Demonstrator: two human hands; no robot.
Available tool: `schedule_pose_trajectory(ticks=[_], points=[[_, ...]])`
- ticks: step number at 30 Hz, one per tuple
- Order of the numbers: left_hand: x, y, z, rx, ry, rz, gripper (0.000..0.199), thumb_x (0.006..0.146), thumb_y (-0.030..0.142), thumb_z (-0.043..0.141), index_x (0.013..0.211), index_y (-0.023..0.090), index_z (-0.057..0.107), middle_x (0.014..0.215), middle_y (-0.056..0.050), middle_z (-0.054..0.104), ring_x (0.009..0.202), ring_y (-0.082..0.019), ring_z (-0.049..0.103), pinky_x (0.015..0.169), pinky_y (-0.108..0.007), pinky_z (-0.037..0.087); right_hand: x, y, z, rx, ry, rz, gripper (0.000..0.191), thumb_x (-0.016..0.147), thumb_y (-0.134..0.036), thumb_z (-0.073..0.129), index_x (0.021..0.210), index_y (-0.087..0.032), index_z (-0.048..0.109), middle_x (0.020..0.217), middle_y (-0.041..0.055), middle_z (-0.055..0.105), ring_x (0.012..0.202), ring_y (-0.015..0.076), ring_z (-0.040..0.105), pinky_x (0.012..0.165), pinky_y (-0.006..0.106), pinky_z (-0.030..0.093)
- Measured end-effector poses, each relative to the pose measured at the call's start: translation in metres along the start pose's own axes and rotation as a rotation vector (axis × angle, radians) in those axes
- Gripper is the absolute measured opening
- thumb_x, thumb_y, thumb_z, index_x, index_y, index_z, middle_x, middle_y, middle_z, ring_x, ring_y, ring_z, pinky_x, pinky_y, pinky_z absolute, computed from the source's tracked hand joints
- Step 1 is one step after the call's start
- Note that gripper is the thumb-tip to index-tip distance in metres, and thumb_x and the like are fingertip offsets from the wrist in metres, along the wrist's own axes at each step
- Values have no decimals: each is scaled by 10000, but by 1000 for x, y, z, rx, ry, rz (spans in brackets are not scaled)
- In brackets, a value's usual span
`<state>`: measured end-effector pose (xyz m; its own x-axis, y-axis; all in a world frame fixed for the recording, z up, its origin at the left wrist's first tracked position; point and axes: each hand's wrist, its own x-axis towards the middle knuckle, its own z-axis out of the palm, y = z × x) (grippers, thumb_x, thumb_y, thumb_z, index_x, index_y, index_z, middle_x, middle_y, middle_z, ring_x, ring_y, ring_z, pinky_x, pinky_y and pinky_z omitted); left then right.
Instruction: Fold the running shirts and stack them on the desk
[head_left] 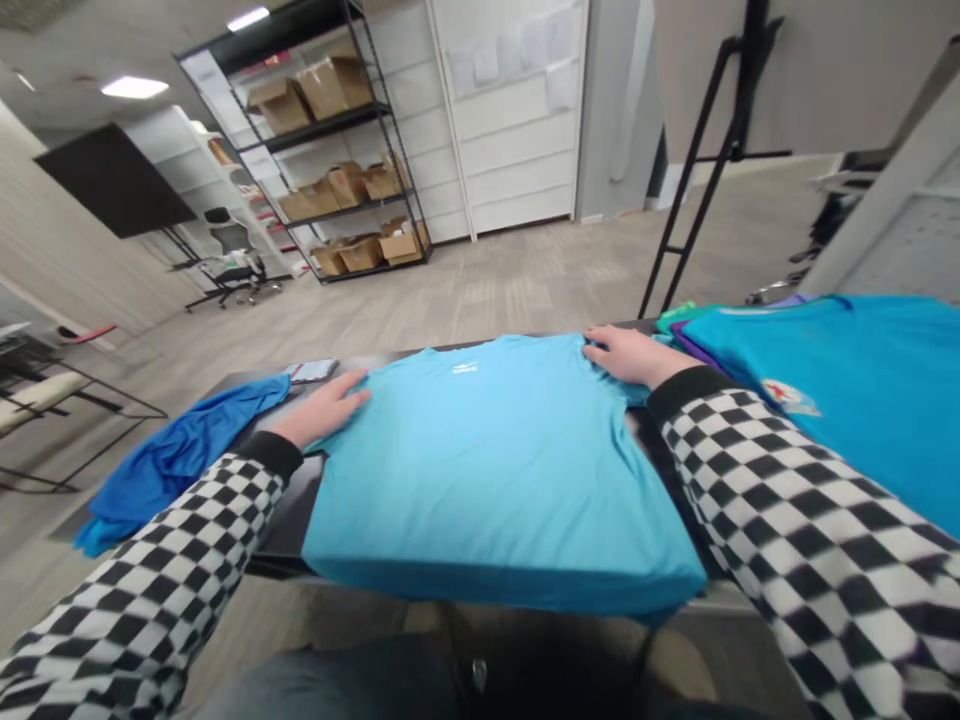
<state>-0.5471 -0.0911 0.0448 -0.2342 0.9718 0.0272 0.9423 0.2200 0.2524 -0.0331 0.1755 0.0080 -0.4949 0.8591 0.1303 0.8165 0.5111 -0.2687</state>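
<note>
A light blue T-shirt (465,450) lies spread over a dark table, its lower edge hanging over the near side and a small white logo near its top. On the shirt's left sleeve area rests my left hand (330,408), fingers stretched out and slightly apart. My right hand (622,354) lies on the top right shoulder of the shirt, fingers extended over the cloth. Neither hand grips the fabric visibly.
A crumpled darker blue garment (180,445) lies at the table's left end, near a small folded item (311,371). On the right is a pile of shirts with a bright blue one (847,370) on top. Behind stand shelves with cardboard boxes (334,88) and a black stand (705,170).
</note>
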Motion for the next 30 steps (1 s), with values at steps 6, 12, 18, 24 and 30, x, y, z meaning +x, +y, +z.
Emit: schedule_pose_trajectory(ticks=[6,12,18,24,30], points=[[12,-7,7,175,-170,-72,934,1031,685,431,1778,125,415,1877,-208,237,1763,-420,195,1417,-635,142,5,13,6,33,37,-13,570,1046,-483,560,1519,-230,752,1619,124,680,1493,373,658,1333,504,454],[59,55,25,55,-36,187,779,1100,516,337,1750,99,444,1847,-190,349,1740,-290,323,1428,-486,231,8,22,9,68,54,-10,599,1026,-515,565,1507,-213,754,1649,132,651,1514,384,640,1336,540,451],[95,75,46,52,-119,156,791,1131,547,267,1778,107,383,1864,-203,287,1756,-319,268,1420,-558,223,6,22,7,63,36,-14,605,1034,-529,552,1521,-226,742,1672,107,631,1550,367,610,1363,515,419],[100,74,51,127,-138,119,820,1147,576,233,1810,97,291,1878,-245,199,1772,-385,174,1403,-673,145,7,20,7,50,30,-12,622,1031,-516,558,1542,-204,725,1668,125,634,1543,363,616,1356,490,428],[68,89,39,107,-40,160,845,1145,593,252,1821,86,254,1900,-232,117,1784,-372,86,1426,-618,109,7,15,5,21,21,-25,604,1055,-483,553,1557,-188,717,1660,132,642,1537,360,619,1354,479,424]])
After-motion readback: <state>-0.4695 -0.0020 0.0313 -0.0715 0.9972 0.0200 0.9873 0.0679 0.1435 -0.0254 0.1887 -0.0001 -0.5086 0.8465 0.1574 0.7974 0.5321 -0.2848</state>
